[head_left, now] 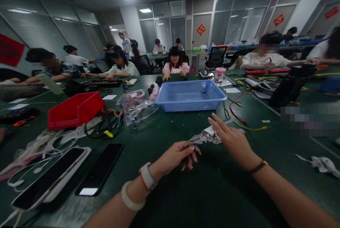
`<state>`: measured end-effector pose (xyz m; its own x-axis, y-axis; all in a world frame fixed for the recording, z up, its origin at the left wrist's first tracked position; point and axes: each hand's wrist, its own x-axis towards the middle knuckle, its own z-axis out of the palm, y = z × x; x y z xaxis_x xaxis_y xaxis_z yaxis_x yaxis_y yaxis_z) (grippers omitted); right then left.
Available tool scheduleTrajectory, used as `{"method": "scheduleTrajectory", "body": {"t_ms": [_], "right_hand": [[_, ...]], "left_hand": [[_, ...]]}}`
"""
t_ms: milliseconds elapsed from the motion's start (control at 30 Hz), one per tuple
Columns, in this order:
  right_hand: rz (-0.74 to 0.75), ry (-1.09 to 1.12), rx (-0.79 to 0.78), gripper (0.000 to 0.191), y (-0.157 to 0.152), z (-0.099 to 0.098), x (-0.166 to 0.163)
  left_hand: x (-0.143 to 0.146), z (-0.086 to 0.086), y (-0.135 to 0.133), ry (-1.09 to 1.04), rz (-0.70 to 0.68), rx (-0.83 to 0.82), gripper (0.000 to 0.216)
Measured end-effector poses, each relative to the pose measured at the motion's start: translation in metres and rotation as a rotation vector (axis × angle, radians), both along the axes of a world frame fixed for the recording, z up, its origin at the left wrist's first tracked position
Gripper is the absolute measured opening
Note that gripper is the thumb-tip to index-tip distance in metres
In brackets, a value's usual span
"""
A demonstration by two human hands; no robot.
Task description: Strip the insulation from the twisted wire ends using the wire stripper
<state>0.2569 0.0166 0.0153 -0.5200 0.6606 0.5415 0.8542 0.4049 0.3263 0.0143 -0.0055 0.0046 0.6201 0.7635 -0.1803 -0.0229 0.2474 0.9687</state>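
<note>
In front of me, above the green table, my right hand (233,139) grips a pair of wire strippers (203,137). Their toothed metal jaws point left, and something white and crumpled is wrapped around the part near the pivot. The handles are mostly covered by my palm and fingers. My left hand (179,155) is closed in a pinch at the tip of the jaws. A small blue bit shows beside its fingertips; what it belongs to is too small to make out.
Beyond my hands stands a blue mesh basket (191,106). Left of it lie a clear plastic bag (139,109) and a red bin (75,111). A phone (102,167) rests near my left forearm. Red and yellow cables (239,116) lie at right. Several people sit around the tables.
</note>
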Motion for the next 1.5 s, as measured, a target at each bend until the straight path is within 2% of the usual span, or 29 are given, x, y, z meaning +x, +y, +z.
{"method": "scheduleTrajectory", "body": {"t_ms": [133,333,633,967,1233,1500], "right_hand": [[-0.011,0.03,-0.012,0.062,0.001,-0.002,0.0],[-0.004,0.097,-0.047,0.045,0.004,-0.007,0.007],[0.158,0.118,-0.005,0.056,0.008,-0.016,0.015],[0.16,0.12,0.011,0.064,0.008,-0.013,0.012],[0.168,0.15,0.011,0.075,0.004,-0.006,0.005],[0.119,0.167,-0.008,0.064,0.006,-0.008,0.008]], "left_hand": [[-0.001,0.003,0.001,-0.012,0.015,0.007,0.025],[-0.001,0.003,0.001,-0.012,0.02,0.013,0.024],[0.0,-0.002,0.002,-0.065,0.055,-0.072,0.03],[0.002,-0.004,-0.001,-0.061,0.048,-0.085,0.035],[0.002,0.004,-0.004,-0.12,0.062,-0.12,0.036],[0.003,0.0,-0.003,-0.084,0.047,-0.081,0.03]]}}
